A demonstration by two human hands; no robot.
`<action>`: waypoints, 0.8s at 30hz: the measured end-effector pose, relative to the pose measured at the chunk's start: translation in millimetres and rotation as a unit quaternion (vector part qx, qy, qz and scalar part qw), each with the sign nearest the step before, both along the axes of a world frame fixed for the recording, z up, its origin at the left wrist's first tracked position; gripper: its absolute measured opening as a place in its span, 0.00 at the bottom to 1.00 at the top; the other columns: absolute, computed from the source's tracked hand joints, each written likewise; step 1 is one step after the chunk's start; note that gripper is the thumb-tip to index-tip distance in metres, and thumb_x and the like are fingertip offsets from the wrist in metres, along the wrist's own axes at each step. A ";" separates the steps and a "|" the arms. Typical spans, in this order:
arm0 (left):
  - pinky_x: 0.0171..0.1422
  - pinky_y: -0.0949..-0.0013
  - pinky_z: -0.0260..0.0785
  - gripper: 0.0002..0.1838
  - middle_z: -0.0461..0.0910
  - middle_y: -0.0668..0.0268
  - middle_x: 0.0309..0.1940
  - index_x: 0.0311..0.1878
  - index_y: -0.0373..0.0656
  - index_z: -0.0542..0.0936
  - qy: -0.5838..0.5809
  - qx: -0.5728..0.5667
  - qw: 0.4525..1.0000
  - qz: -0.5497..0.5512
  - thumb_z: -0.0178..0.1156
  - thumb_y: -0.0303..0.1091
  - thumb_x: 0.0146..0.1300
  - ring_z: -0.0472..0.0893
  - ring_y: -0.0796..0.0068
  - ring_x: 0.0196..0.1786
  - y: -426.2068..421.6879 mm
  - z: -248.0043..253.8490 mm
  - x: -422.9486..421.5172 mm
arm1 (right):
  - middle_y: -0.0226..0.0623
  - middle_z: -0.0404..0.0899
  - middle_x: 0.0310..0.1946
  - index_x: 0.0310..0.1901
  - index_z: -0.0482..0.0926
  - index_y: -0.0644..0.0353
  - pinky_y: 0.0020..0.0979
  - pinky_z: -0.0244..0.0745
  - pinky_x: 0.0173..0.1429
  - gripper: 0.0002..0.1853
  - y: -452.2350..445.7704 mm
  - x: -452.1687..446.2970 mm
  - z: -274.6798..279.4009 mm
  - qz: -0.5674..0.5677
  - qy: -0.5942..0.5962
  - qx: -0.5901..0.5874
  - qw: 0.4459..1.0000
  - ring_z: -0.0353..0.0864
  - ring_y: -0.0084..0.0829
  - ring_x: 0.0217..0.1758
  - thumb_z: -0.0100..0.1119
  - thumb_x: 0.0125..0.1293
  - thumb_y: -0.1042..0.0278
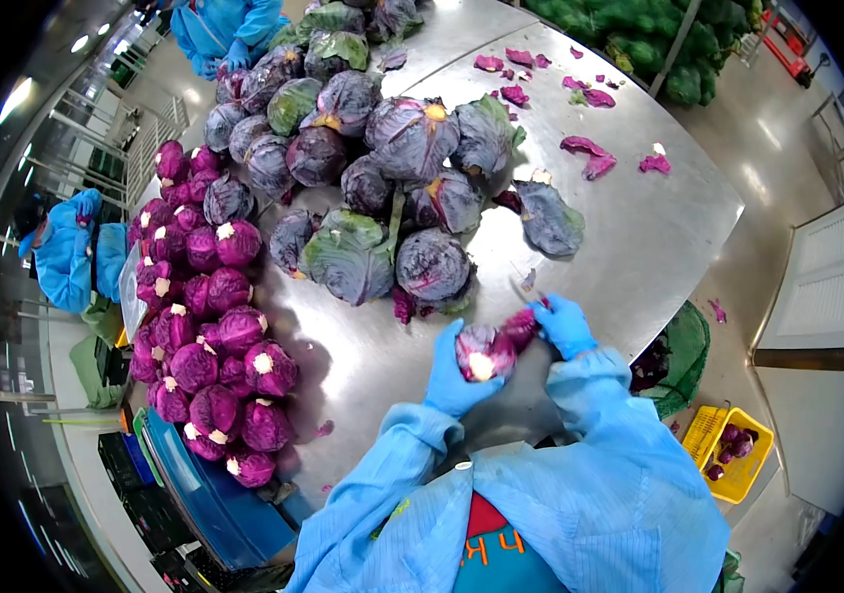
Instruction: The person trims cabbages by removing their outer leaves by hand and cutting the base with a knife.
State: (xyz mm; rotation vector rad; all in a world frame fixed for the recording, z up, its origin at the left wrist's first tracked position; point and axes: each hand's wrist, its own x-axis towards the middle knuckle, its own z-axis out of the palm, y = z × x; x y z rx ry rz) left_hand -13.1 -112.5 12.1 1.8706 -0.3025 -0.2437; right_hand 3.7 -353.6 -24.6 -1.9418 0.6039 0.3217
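Observation:
My left hand (pixel 449 378), in a blue glove, is closed around the side of a red cabbage (pixel 483 354) with its pale cut stem facing me. To its right my gloved right hand (pixel 566 326) is shut on a knife (pixel 522 289), whose thin blade points up and away to the left; its handle is hidden in the fingers. A purple outer leaf (pixel 520 327) stands out from the cabbage and reaches the right hand's fingertips. Just beyond the hands sits a dark untrimmed cabbage (pixel 434 265) on the metal table (pixel 629 232).
Peeled purple cabbages (pixel 216 410) are heaped along the left, untrimmed ones (pixel 412 138) at the back. Leaf scraps (pixel 590 156) lie at the far right. A yellow basket (pixel 744 474) stands on the floor at right, a blue bin (pixel 209 504) at lower left. Co-workers in blue (pixel 66 252) stand beyond.

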 end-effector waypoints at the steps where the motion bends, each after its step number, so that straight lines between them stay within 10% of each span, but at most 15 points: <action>1: 0.71 0.60 0.59 0.57 0.64 0.52 0.62 0.69 0.34 0.57 0.031 -0.046 0.998 -0.020 0.79 0.41 0.36 0.67 0.58 0.65 8.9 -3.9 -1.9 | 0.44 0.83 0.29 0.43 0.80 0.63 0.35 0.77 0.35 0.19 -9.4 -8.3 -9.3 -0.019 0.030 -0.011 0.999 0.83 0.30 0.26 0.56 0.66 0.52; 5: 0.72 0.60 0.58 0.58 0.63 0.55 0.62 0.69 0.37 0.55 0.141 -0.133 0.980 0.039 0.79 0.40 0.34 0.67 0.61 0.65 20.9 -2.6 -17.8 | 0.47 0.83 0.31 0.46 0.79 0.61 0.39 0.78 0.37 0.24 -93.0 -69.6 -23.5 -0.144 0.009 -0.087 0.986 0.84 0.38 0.29 0.57 0.64 0.45; 9: 0.69 0.59 0.59 0.58 0.61 0.55 0.58 0.67 0.39 0.54 -0.042 0.040 0.998 -0.026 0.81 0.41 0.34 0.64 0.60 0.63 26.0 -1.1 -5.6 | 0.51 0.83 0.32 0.65 0.69 0.53 0.46 0.77 0.39 0.35 -121.2 -108.1 55.1 -0.133 0.076 -0.428 0.891 0.83 0.51 0.35 0.52 0.64 0.36; 14: 0.68 0.58 0.62 0.40 0.65 0.55 0.60 0.58 0.49 0.77 -0.046 0.096 0.994 0.007 0.80 0.39 0.35 0.66 0.54 0.62 -1.0 45.2 1.7 | 0.47 0.82 0.27 0.68 0.66 0.42 0.46 0.75 0.36 0.30 -60.8 -95.3 79.4 -0.071 -0.068 -0.140 0.985 0.82 0.48 0.31 0.48 0.69 0.39; 21: 0.75 0.54 0.54 0.35 0.61 0.51 0.69 0.65 0.47 0.71 -0.064 0.025 0.996 -0.055 0.68 0.31 0.49 0.61 0.51 0.71 -11.2 20.6 11.0 | 0.51 0.80 0.25 0.65 0.71 0.43 0.48 0.74 0.35 0.28 31.1 -37.2 33.2 0.138 -0.144 -0.119 0.973 0.81 0.52 0.29 0.44 0.70 0.37; 24: 0.74 0.52 0.51 0.58 0.52 0.39 0.70 0.71 0.37 0.54 -0.136 0.278 0.951 0.008 0.76 0.46 0.38 0.56 0.41 0.71 -39.1 50.2 -0.5 | 0.50 0.80 0.25 0.65 0.70 0.43 0.48 0.74 0.34 0.30 39.1 -27.3 22.9 0.150 -0.186 -0.139 0.961 0.81 0.51 0.28 0.41 0.70 0.35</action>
